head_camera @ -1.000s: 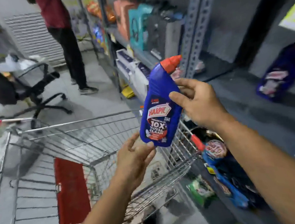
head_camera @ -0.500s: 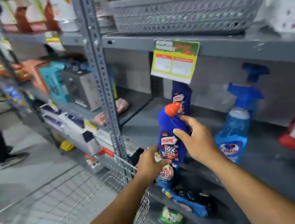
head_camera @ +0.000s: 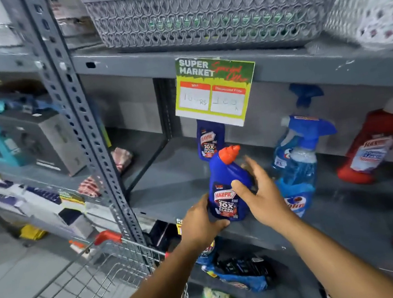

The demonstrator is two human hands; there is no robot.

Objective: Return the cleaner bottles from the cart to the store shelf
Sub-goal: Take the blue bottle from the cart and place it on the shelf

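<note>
A blue Harpic bottle (head_camera: 227,189) with an orange cap was being stood near the front edge of the grey store shelf (head_camera: 170,184), held between both hands. The left hand (head_camera: 200,222) was pressed against its lower left side, the thumb tucked under the base. The right hand (head_camera: 258,195) was laid on its right side, the thumb across the label and the fingers loosely spread behind it, so that grip looked to be loosening rather than clamped. Whether the base was fully seated on the shelf could not be told.

Beyond the hands, at the back of the shelf and partly hidden by the special-offer price card (head_camera: 215,92), a second Harpic bottle (head_camera: 210,139) was standing. Harpic bottles counted: two. To the right of the right hand, two blue spray bottles (head_camera: 298,158) were standing, one behind the other, and farther right one red cleaner bottle (head_camera: 375,144) was leaning. Further red shapes at the right edge were too blurred to count.

The wire cart (head_camera: 111,270), below and left of the left hand, showed no bottles in its visible part, so the task was judged close to done, with release outstanding.
</note>
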